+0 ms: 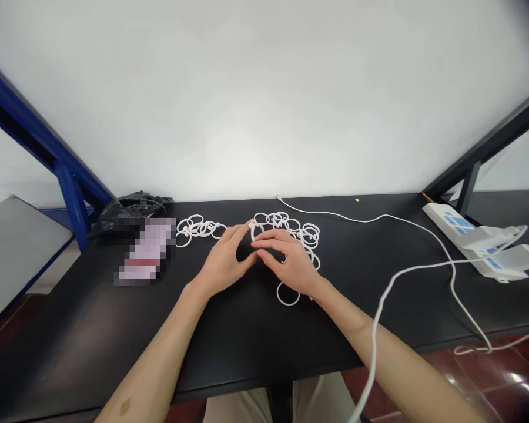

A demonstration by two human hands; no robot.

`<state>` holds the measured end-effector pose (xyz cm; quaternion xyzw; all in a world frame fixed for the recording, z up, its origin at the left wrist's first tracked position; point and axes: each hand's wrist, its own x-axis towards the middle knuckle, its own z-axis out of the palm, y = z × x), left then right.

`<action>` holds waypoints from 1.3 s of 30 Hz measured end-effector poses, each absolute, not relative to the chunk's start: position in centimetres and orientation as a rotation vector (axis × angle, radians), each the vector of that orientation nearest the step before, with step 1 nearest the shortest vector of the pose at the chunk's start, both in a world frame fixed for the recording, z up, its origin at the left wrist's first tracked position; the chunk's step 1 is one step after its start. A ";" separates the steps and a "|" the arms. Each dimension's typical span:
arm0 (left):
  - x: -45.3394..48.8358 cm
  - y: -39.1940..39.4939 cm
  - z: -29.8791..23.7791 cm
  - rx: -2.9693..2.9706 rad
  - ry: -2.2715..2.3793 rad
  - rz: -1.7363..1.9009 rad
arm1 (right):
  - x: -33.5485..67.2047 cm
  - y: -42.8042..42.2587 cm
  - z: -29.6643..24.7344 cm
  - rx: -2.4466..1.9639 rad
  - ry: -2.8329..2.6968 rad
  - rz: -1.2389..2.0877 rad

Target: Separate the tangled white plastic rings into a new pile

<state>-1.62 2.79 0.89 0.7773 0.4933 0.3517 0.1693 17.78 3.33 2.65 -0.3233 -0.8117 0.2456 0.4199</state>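
Both my hands meet at the middle of a black table (97,329). My left hand (224,261) and my right hand (287,258) pinch one white plastic ring (254,230) between their fingertips. Behind my right hand lies a loose pile of white rings (300,229). A single white ring (287,295) lies just below my right wrist. A smaller group of linked white rings (198,228) rests to the left of my left hand's fingers.
A black plastic bag (130,210) sits at the back left beside a blurred flat packet (146,252). A white cable (379,218) runs across the table's right half to a white power strip (454,223) with plugs. A blue frame post (73,202) stands at the left.
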 end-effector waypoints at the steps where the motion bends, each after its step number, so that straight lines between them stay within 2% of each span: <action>1: -1.5 2.7 1.0 2.157 1.358 0.990 | 17.7 3.2 2.9 -0.815 -2.013 0.703; 8: -1.3 2.4 2.6 1.926 1.224 1.005 | 17.8 2.9 3.2 -0.845 -1.905 1.089; 18: -0.7 2.4 2.0 2.162 1.259 0.928 | 17.8 3.5 1.9 -1.064 -1.952 0.700; 39: -1.1 2.4 2.0 2.208 1.270 0.870 | 17.9 4.0 1.7 -1.113 -1.995 0.673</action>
